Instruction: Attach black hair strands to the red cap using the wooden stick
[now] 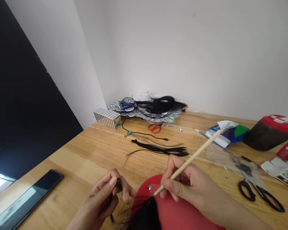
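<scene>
My right hand (182, 182) is closed round a pale wooden stick (196, 153), whose lower tip touches the top of a bundle of black hair (145, 215). That hair lies on a red rounded surface (177, 212) with a small metal stud. To the left of it, my left hand (105, 195) pinches a small dark bunch of hair (118, 183) between thumb and fingers. Thin loose strands stretch from there towards the black bundle.
Behind my hands lies a flat black hair strand bundle (160, 148). A phone (28, 201) rests at the left edge. Black scissors (259, 191), plastic packaging and a dark tub (264, 135) stand right. A small box (107, 118), a cable and red-handled scissors (155, 128) are farther back.
</scene>
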Tool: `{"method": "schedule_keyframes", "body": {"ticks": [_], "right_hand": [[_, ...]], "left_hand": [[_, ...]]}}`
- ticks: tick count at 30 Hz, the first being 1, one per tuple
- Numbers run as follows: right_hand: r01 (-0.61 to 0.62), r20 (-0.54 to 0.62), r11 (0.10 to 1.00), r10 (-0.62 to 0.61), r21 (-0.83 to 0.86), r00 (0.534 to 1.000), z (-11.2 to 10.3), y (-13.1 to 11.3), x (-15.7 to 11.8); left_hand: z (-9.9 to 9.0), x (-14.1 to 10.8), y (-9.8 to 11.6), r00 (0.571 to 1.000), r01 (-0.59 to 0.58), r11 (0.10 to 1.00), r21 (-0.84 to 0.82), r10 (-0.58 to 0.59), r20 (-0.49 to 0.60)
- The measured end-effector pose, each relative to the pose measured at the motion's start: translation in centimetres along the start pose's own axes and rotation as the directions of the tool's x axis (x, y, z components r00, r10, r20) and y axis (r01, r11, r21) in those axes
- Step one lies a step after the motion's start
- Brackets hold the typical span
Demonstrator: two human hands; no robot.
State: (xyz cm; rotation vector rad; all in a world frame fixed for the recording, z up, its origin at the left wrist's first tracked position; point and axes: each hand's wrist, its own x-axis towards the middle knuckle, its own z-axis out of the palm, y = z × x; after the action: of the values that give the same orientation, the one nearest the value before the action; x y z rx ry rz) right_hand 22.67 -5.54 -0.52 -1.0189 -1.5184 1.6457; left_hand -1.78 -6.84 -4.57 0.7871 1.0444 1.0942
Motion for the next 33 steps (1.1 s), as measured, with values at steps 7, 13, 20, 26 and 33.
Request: {"method": "schedule_keyframes", "body": {"ticks": [7, 13, 20, 26, 33], "right_hand": [[0.024, -0.022, 1.0, -0.024, 0.015, 0.999, 0.1, 0.1, 0.1], [0.011, -0.054, 1.0, -0.01, 0.009, 0.998, 0.4, 0.1, 0.1], [0.003, -0.08, 0.997, -0.009, -0.074, 0.997, 0.5, 0.1, 0.0], [0.003, -0.092, 0.993, -0.014, -0.121, 0.996, 0.4, 0.1, 0.0], [0.01, -0.111, 0.993, -0.023, -0.116, 0.994, 0.4, -0.2, -0.1]], "left_hand": [[0.0, 0.0, -0.1, 0.991, -0.005, 0.998, 0.063, -0.003, 0.135], [0.4, -0.2, -0.1, 0.976, 0.017, 0.999, -0.033, -0.01, 0.217], [0.2, -0.2, -0.1, 0.975, 0.007, 1.0, 0.031, -0.014, 0.222], [0.1, -0.2, -0.2, 0.975, 0.016, 0.999, 0.05, -0.027, 0.221], [-0.6, 0.2, -0.6, 0.96, -0.031, 0.998, 0.061, 0.013, 0.281]]}}
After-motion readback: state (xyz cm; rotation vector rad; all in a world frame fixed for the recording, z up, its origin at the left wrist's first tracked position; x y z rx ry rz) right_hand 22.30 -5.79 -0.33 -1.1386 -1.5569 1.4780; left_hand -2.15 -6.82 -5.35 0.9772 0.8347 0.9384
